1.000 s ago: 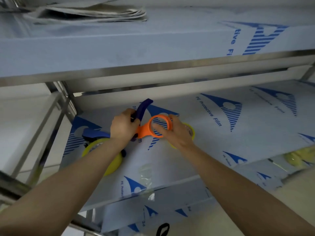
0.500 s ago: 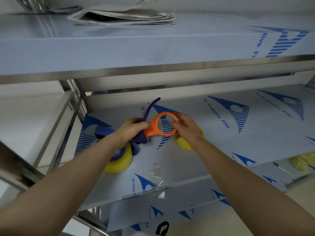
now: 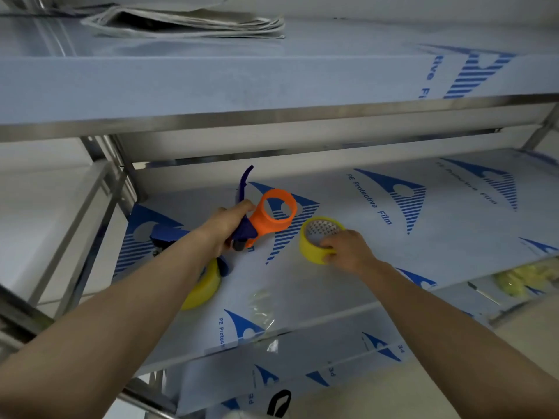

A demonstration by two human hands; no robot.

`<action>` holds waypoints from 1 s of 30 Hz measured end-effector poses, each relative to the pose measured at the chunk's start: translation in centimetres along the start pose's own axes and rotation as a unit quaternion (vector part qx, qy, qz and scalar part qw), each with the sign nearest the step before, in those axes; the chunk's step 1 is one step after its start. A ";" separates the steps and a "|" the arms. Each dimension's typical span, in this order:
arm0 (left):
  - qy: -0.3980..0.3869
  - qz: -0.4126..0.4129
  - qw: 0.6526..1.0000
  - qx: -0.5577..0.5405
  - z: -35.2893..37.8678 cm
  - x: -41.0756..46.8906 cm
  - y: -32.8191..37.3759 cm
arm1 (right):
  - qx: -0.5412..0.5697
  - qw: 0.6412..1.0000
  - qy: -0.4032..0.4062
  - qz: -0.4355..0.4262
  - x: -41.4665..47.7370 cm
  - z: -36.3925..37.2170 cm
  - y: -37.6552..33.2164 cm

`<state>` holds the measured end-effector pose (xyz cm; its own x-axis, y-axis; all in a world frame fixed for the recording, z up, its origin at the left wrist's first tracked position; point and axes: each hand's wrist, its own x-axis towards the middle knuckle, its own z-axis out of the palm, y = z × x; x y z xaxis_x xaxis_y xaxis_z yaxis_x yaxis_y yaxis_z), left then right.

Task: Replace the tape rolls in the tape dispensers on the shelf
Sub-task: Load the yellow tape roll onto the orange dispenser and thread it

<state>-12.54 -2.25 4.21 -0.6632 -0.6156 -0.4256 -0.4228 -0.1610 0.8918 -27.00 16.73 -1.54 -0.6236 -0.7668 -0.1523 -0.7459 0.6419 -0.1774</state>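
Orange plastic tape dispenser with an empty ring hub and dark blue handle (image 3: pixel 273 217): held above the middle shelf, left of centre, ring opening facing up and toward the camera. Left hand (image 3: pixel 228 228) is gripping the blue handle, fingers wrapped tight around it. Half a second ago the right hand was on the orange ring; now right hand (image 3: pixel 348 251) is resting on the shelf just right of the dispenser, fingers curling over the near rim of a yellow tape roll (image 3: pixel 307 247) and pinching its wall. Roll is lying flat on the film-covered steel shelf (image 3: pixel 423 237). A second blue dispenser carrying a yellow roll (image 3: pixel 202 288) is lying under the left forearm. Crumpled clear wrap (image 3: pixel 260 306) is sitting near the front edge. Folded newspapers (image 3: pixel 187 22) are lying on the upper shelf.
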 end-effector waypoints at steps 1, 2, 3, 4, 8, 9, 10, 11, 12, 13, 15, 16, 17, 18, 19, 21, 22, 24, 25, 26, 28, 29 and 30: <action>0.002 -0.002 1.000 0.002 0.2 0.2 -0.2 | 0.040 0.999 0.026 0.000 0.1 0.2 0.2; 0.006 -0.003 1.000 0.006 0.3 0.3 -0.4 | 0.131 0.990 0.053 0.012 0.0 0.2 0.2; 0.011 -0.004 1.000 0.013 0.5 0.4 -0.5 | 0.266 0.960 0.077 0.036 -0.1 0.0 0.0; 0.017 -0.004 1.000 0.016 0.6 0.5 -0.6 | 0.405 0.907 0.098 0.056 -0.3 -0.5 -0.2; 0.030 -0.010 0.999 0.021 1.3 1.1 -0.9 | 0.673 0.721 0.110 0.122 -0.5 -2.3 -0.3; 0.032 -0.009 0.999 0.025 1.5 1.2 -1.0 | 0.703 0.692 0.107 0.126 -0.6 -2.6 -0.5; 0.033 -0.007 0.999 0.028 1.7 1.3 -1.1 | 0.727 0.665 0.107 0.130 -0.6 -2.8 -0.7; 0.034 -0.004 0.999 0.030 1.9 1.4 -1.2 | 0.747 0.642 0.109 0.134 -0.6 -2.9 -0.9; 0.031 -0.002 0.999 0.033 2.1 1.4 -1.3 | 0.762 0.623 0.111 0.137 -0.6 -2.9 -1.2; 0.024 -0.001 0.999 0.034 2.4 1.4 -1.3 | 0.772 0.611 0.114 0.135 -0.6 -3.0 -1.4; 0.011 0.001 1.000 0.027 2.7 1.7 -1.5 | 0.772 0.611 0.118 0.128 -0.3 -3.3 -2.0; 0.007 0.003 1.000 0.023 2.8 1.8 -1.5 | 0.760 0.626 0.122 0.126 -0.2 -3.3 -2.3; 0.004 0.003 1.000 0.021 2.9 1.9 -1.5 | 0.738 0.650 0.126 0.126 0.0 -3.3 -2.6; 0.002 0.004 1.000 0.021 3.0 2.0 -1.5 | 0.713 0.678 0.130 0.120 0.0 -3.3 -2.9; -0.001 0.005 1.000 0.021 3.1 1.9 -1.4 | 0.686 0.706 0.137 0.107 0.1 -3.2 -3.2; -0.003 0.009 1.000 0.024 3.3 2.0 -1.2 | 0.634 0.754 0.157 0.068 0.2 -2.9 -3.5; 0.000 0.012 1.000 0.026 3.2 2.0 -1.1 | 0.609 0.775 0.165 0.048 0.4 -2.7 -3.7; 0.005 0.014 1.000 0.021 3.2 2.1 -1.0 | 0.536 0.824 0.185 0.011 0.6 -2.5 -4.0; 0.003 0.015 1.000 0.016 3.2 2.0 -0.9 | 0.485 0.851 0.202 -0.008 0.8 -2.3 -4.0; 0.001 0.018 1.000 0.011 3.2 2.0 -0.9 | 0.436 0.873 0.219 -0.029 1.0 -2.1 -4.1; -0.005 0.020 1.000 0.006 3.2 1.9 -0.8 | 0.355 0.898 0.248 -0.078 1.2 -1.6 -4.2; -0.003 0.018 1.000 0.007 3.1 1.9 -0.7 | 0.317 0.905 0.262 -0.105 1.1 -1.6 -4.4; -0.001 0.017 1.000 0.007 3.0 2.0 -0.7 | 0.283 0.909 0.277 -0.126 0.9 -1.6 -4.7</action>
<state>-15.41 -1.07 2.29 -0.6795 -0.6184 -0.3948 -0.4085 -0.1281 0.9037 -24.49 13.01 0.67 -0.5885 -0.6731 0.4479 -0.7392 0.2235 -0.6353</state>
